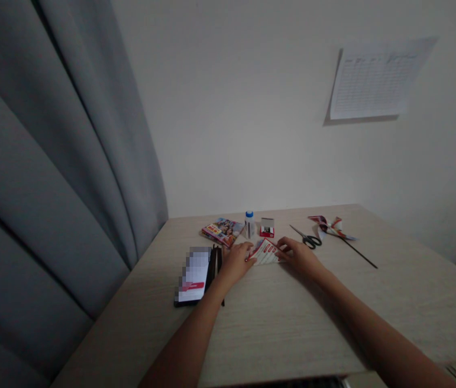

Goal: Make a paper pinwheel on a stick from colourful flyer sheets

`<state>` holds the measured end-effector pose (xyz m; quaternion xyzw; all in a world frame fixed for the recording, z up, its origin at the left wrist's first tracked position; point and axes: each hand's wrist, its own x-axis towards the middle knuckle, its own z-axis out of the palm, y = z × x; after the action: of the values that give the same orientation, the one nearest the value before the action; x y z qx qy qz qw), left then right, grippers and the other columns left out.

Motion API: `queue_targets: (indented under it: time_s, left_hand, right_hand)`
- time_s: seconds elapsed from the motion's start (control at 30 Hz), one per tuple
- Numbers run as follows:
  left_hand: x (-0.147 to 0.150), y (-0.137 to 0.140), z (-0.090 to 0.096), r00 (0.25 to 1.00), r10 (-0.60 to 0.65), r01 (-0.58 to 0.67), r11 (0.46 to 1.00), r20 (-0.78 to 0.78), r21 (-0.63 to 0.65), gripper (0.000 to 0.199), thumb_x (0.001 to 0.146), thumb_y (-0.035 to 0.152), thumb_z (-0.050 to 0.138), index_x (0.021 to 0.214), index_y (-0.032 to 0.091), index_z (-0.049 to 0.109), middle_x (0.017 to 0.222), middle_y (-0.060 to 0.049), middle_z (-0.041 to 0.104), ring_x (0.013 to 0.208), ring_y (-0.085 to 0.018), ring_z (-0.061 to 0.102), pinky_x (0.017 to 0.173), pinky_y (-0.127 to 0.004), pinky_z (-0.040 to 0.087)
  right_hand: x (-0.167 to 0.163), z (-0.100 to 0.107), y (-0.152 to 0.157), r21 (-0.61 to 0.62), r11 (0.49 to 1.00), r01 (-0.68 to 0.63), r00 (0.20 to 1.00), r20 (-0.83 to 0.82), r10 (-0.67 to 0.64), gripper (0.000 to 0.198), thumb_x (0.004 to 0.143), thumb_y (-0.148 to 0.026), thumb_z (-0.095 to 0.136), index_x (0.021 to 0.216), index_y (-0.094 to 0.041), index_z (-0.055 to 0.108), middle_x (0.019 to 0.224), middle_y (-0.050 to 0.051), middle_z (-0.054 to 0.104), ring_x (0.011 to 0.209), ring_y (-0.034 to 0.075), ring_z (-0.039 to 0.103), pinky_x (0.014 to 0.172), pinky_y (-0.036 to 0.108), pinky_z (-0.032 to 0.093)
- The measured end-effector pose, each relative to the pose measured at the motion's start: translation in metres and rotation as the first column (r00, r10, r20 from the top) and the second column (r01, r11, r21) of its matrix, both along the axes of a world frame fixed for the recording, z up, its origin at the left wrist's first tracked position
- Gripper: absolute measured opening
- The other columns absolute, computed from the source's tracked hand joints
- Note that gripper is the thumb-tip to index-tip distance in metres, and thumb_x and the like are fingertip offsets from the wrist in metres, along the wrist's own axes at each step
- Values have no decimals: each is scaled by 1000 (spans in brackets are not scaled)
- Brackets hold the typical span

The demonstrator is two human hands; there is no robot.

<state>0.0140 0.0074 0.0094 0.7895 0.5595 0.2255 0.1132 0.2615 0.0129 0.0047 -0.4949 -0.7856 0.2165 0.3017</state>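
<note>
A folded triangle of printed paper (266,253), white with red patches, lies on the table between my hands. My left hand (236,261) grips its left corner between thumb and fingers. On the opposite side, my right hand (298,256) pinches the right corner. Just behind the paper stand a white glue bottle (249,227) with a blue cap and a small red and white box (267,230) with its lid up. Black-handled scissors (312,242) lie beyond my right hand, blades pointing to the back left.
A paper pinwheel (325,225) on a dark stick (359,253) lies at the right. Colourful printed booklets (223,230) are at the back left. A tablet (193,277) and thin dark sticks (213,264) lie by my left forearm. A grey curtain (70,161) borders the left side.
</note>
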Motion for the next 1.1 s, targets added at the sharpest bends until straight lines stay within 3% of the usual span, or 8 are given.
queue_targets:
  time_s: [0.1, 0.2, 0.33, 0.43, 1.1]
  left_hand:
    - [0, -1, -2, 997, -78, 78, 997, -2, 24, 42, 89, 23, 64, 131, 28, 62, 127, -5, 69, 123, -25, 57, 112, -45, 33]
    - [0, -4, 0, 990, -141, 141, 990, -19, 26, 34, 94, 21, 56, 124, 27, 69, 125, -4, 70, 122, -23, 58, 116, -43, 29]
    - [1, -8, 4, 990, -114, 118, 992, -84, 43, 27, 97, 29, 54, 115, 30, 74, 123, -4, 71, 123, -25, 56, 121, -56, 10]
    - [1, -11, 6, 989, -87, 92, 995, -119, 41, 27, 98, 33, 54, 118, 31, 73, 125, -4, 70, 124, -25, 53, 121, -59, 6]
    - [8, -9, 2, 978, -62, 75, 995, -199, 59, 32, 101, 38, 47, 125, 32, 67, 122, -5, 65, 124, -29, 47, 117, -67, 9]
  right_hand:
    - [-2, 3, -3, 78, 996, -31, 996, 82, 24, 22, 93, -35, 55, 91, -19, 70, 102, 9, 70, 85, 19, 69, 80, 30, 52]
    - [-3, 7, -7, 101, 994, -37, 995, 100, 27, 26, 95, -36, 53, 95, -18, 73, 106, 10, 69, 88, 19, 68, 84, 30, 51]
    - [-3, 10, -9, 70, 997, -25, 988, 152, 15, 31, 93, -39, 56, 103, -18, 76, 113, 11, 68, 92, 20, 68, 89, 31, 51]
    - [-3, 11, -9, 64, 998, 2, 973, 230, -17, 35, 94, -42, 55, 108, -20, 77, 115, 11, 69, 93, 20, 69, 90, 31, 51]
    - [-14, 14, -14, 147, 983, 113, 839, 515, -174, 38, 100, -42, 45, 118, -27, 75, 110, 11, 72, 98, 24, 67, 90, 34, 45]
